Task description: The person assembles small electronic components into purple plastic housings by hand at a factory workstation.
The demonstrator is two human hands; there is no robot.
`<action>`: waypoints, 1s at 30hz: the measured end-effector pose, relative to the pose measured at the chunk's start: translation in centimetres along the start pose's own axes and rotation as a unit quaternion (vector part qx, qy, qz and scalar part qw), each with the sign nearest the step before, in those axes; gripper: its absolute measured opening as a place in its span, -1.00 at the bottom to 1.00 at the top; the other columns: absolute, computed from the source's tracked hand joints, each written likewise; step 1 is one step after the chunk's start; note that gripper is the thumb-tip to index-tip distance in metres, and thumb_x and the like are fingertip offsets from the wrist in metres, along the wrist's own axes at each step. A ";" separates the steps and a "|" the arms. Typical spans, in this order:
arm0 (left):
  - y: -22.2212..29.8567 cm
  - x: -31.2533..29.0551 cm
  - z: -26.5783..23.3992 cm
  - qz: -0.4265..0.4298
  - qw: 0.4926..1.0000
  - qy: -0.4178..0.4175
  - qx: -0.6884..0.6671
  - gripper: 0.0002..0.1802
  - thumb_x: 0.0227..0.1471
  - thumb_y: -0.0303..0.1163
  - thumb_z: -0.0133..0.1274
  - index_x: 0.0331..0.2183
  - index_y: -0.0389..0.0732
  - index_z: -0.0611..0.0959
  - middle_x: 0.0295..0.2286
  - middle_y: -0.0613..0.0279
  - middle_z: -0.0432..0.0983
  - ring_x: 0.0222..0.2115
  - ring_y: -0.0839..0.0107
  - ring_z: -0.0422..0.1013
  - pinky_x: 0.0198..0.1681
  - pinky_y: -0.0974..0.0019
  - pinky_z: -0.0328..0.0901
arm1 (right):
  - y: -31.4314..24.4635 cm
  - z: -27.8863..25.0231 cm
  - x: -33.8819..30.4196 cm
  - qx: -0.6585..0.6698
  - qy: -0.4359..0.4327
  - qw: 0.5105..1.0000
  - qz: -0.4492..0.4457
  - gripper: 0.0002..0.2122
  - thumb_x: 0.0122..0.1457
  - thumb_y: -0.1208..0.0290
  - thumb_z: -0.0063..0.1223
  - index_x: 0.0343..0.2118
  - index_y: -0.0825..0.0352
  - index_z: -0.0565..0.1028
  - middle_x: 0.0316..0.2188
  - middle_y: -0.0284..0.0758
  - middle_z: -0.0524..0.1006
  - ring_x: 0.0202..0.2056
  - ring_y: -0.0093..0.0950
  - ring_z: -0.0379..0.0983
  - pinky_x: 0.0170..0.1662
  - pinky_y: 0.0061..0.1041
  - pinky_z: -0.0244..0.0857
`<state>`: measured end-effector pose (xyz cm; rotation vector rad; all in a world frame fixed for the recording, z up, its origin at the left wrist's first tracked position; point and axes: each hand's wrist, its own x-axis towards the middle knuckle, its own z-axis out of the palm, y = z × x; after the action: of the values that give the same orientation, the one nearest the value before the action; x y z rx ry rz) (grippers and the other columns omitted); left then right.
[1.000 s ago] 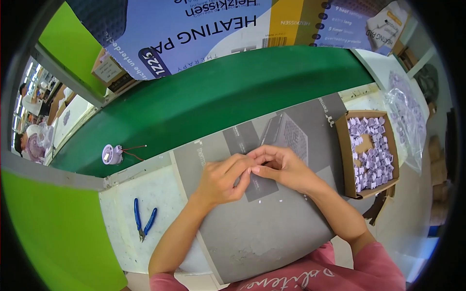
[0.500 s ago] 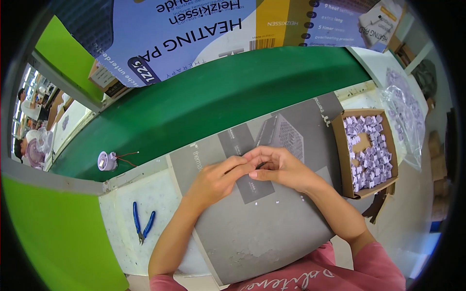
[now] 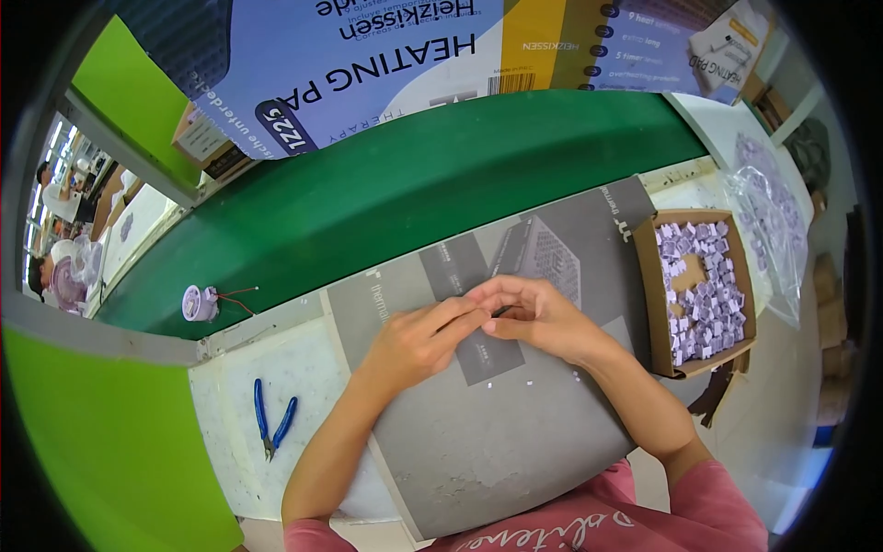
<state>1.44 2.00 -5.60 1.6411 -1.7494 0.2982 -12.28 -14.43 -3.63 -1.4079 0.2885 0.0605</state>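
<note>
Above a grey printed cardboard sheet [image 3: 441,460], my left hand [image 3: 418,342] and my right hand [image 3: 533,317] meet at the fingertips. Both are closed in a pinch, and whatever sits between the fingers is too small and too covered to name. A few tiny white bits [image 3: 530,383] lie on the sheet just below my right hand. To the right, an open brown carton [image 3: 678,372] holds many small pale plastic pieces [image 3: 713,308].
Blue-handled cutters [image 3: 274,423] lie on the white bench at left. A round white part with red wires [image 3: 200,303] rests on the green belt [image 3: 386,198]. Beyond stands a large printed box [image 3: 368,83]. A clear plastic bag [image 3: 773,230] lies at far right; people work at far left.
The whole view has shifted slightly. My hands keep their fingertips together in nearly the same pose, and nothing has been put down or picked up.
</note>
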 end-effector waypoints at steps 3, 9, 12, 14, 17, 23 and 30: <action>0.0 0.0 0.0 0.003 1.000 0.002 0.009 -0.66 -0.17 -0.60 0.17 -0.25 -0.11 0.68 -0.30 0.46 0.52 -0.57 0.47 0.46 -0.61 0.38 0.36 | 0.2 0.0 0.1 -0.001 0.001 1.000 -0.006 -0.70 0.16 0.59 0.14 -0.03 0.33 0.50 -0.20 -0.42 0.56 -0.16 -0.64 0.45 -0.06 -0.60 0.32; 0.1 0.1 -0.3 -0.011 1.000 -0.010 -0.013 -0.67 -0.15 -0.60 0.16 -0.24 -0.11 0.68 -0.30 0.43 0.52 -0.58 0.44 0.46 -0.59 0.37 0.37 | 0.1 0.2 0.0 -0.003 0.004 1.000 -0.007 -0.71 0.17 0.58 0.14 -0.03 0.33 0.50 -0.21 -0.42 0.56 -0.20 -0.67 0.44 -0.08 -0.59 0.32; -0.1 0.1 -0.3 -0.019 0.999 -0.024 -0.029 -0.67 -0.14 -0.60 0.15 -0.24 -0.11 0.68 -0.30 0.42 0.52 -0.58 0.42 0.46 -0.59 0.36 0.37 | 0.2 0.1 0.0 0.000 0.004 1.000 -0.018 -0.71 0.17 0.58 0.14 -0.03 0.33 0.49 -0.21 -0.42 0.56 -0.20 -0.66 0.44 -0.08 -0.60 0.32; -0.1 0.1 -0.4 -0.018 0.999 -0.025 -0.033 -0.67 -0.13 -0.61 0.14 -0.24 -0.11 0.68 -0.30 0.42 0.52 -0.57 0.42 0.46 -0.58 0.35 0.37 | 0.4 0.0 0.1 0.001 0.004 1.000 -0.018 -0.71 0.17 0.57 0.14 -0.03 0.33 0.49 -0.21 -0.42 0.56 -0.20 -0.66 0.44 -0.08 -0.60 0.32; -0.1 0.2 -0.4 -0.017 0.999 -0.025 -0.028 -0.67 -0.13 -0.61 0.13 -0.24 -0.10 0.68 -0.31 0.43 0.52 -0.57 0.42 0.46 -0.58 0.34 0.37 | 0.3 0.0 0.1 0.000 0.005 1.000 -0.013 -0.72 0.17 0.57 0.14 -0.03 0.34 0.49 -0.21 -0.42 0.55 -0.20 -0.66 0.44 -0.08 -0.60 0.31; 0.0 0.2 -0.4 -0.020 0.999 -0.021 -0.023 -0.66 -0.15 -0.62 0.15 -0.25 -0.09 0.69 -0.32 0.44 0.52 -0.58 0.44 0.45 -0.59 0.35 0.36 | 0.3 0.1 0.0 -0.002 0.004 1.000 -0.010 -0.72 0.18 0.57 0.12 -0.03 0.35 0.49 -0.21 -0.42 0.56 -0.18 -0.65 0.45 -0.07 -0.59 0.32; 0.2 0.1 -0.4 -0.015 1.000 -0.011 0.001 -0.64 -0.21 -0.62 0.18 -0.26 -0.09 0.69 -0.33 0.47 0.51 -0.60 0.48 0.44 -0.62 0.38 0.34 | 0.2 0.2 -0.1 -0.006 0.006 1.000 -0.002 -0.71 0.18 0.59 0.11 -0.02 0.34 0.49 -0.21 -0.42 0.56 -0.18 -0.64 0.45 -0.05 -0.58 0.32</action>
<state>1.34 2.18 -5.18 1.6775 -1.7398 0.2686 -12.40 -14.23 -3.81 -1.4206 0.2963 0.0500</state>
